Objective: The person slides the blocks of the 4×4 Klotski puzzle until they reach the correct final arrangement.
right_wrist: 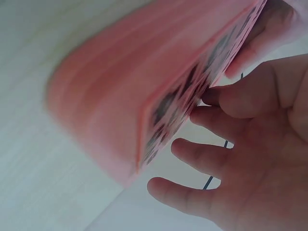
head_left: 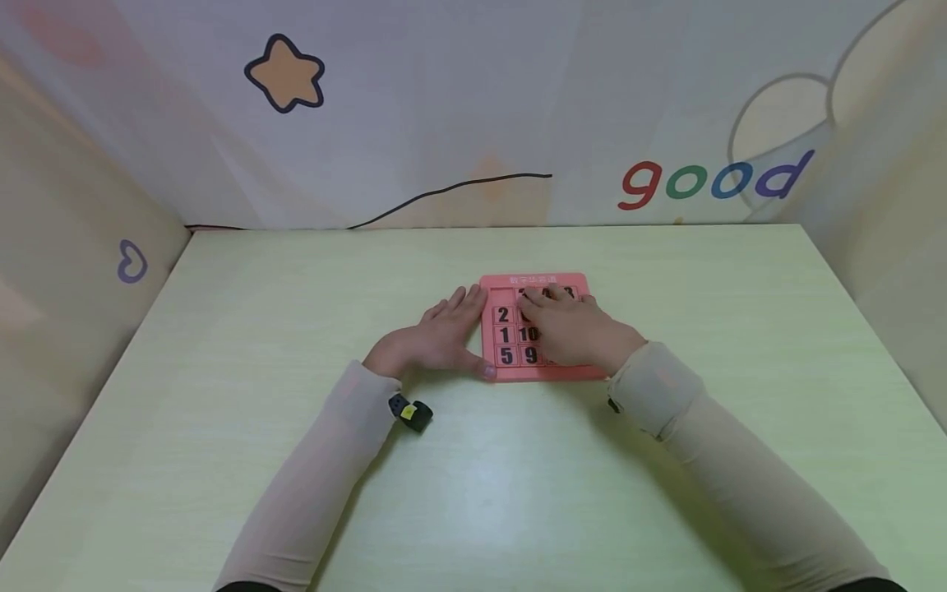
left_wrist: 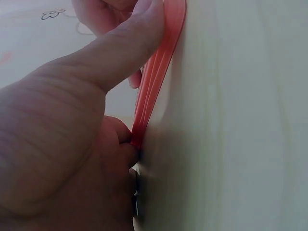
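- My left hand (head_left: 444,337) is spread wide, its thumb at the near left corner of the pink puzzle (head_left: 547,374) and its fingertips by the far left edge.
- My right hand (head_left: 573,330) reaches over the puzzle's right part, fingers loosely apart, fingertips at the number tiles (head_left: 503,315); I can't tell how hard they press.
- The puzzle lies flat on the pale green table (head_left: 222,411), between my hands, with 2, 1, 10, 5 and 9 readable.
- A small black device (head_left: 410,413) sits at my left cuff.
- Colourful "good" lettering (head_left: 713,181) marks the wall behind.
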Demonstrator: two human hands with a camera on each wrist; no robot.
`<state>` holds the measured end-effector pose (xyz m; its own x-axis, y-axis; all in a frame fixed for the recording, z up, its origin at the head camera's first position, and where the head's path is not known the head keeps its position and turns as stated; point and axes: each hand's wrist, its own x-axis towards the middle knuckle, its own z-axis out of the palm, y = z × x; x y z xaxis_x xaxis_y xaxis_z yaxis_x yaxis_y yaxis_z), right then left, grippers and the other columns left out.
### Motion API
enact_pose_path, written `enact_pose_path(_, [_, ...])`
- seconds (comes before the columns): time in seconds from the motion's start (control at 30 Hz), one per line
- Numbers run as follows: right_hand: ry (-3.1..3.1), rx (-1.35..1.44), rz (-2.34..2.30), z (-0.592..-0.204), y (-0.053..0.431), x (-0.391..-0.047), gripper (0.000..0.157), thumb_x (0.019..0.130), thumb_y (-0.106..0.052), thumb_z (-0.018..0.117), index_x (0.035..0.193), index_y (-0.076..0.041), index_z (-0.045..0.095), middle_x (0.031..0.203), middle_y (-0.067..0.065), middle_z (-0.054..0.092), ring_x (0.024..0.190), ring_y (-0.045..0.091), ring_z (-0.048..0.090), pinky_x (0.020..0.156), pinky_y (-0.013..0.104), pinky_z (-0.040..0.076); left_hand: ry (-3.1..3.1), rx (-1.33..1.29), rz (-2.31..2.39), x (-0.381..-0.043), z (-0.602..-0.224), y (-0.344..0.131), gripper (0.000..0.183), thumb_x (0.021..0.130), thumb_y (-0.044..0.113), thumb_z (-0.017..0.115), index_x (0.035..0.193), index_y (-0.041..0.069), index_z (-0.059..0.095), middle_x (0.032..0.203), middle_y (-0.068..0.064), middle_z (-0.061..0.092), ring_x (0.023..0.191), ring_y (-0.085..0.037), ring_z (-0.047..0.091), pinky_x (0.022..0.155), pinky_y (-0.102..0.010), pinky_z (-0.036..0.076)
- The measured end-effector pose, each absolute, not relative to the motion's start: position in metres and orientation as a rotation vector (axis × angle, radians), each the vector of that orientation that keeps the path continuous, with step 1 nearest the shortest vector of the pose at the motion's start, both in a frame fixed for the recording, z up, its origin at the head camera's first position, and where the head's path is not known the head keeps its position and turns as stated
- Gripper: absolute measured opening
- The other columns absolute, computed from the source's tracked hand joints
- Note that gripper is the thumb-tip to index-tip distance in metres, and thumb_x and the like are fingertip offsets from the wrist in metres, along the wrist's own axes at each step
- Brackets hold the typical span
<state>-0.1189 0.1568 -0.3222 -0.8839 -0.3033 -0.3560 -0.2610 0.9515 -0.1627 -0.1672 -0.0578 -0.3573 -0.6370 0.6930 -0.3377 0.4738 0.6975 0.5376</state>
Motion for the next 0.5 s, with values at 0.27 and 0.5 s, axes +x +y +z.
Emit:
enact_pose_path(0.27, [2.723, -0.384, -0.163, -0.323, 0.161, -0.119, 0.060, 0.102, -0.012, 0.046, 0.159, -0.008, 0.030, 0.166, 0.012, 0.017, 0.151, 0.043, 0.009, 0.112, 0.073, 0.016, 2.379, 0.893, 0.573, -0.168, -0.358, -0.059, 0.125, 0.083, 0.055, 0.078, 0.162, 0.012, -0.009, 0.168, -0.003, -0.013, 0.151, -0.020, -0.019, 0.121, -0.038, -0.007])
enact_pose_path(0.5, [2.706, -0.476, -0.186, -0.320, 0.151, -0.109, 0.061, 0.100, -0.011, 0.050, 0.159, -0.009, 0.032, 0.166, 0.011, 0.019, 0.152, 0.040, 0.010, 0.113, 0.070, 0.017, 2.360, 0.896, 0.579, -0.168, -0.357, -0.059, 0.125, 0.083, 0.055, 0.078, 0.162, 0.011, -0.009, 0.167, -0.004, -0.014, 0.151, -0.020, -0.020, 0.121, -0.039, -0.008])
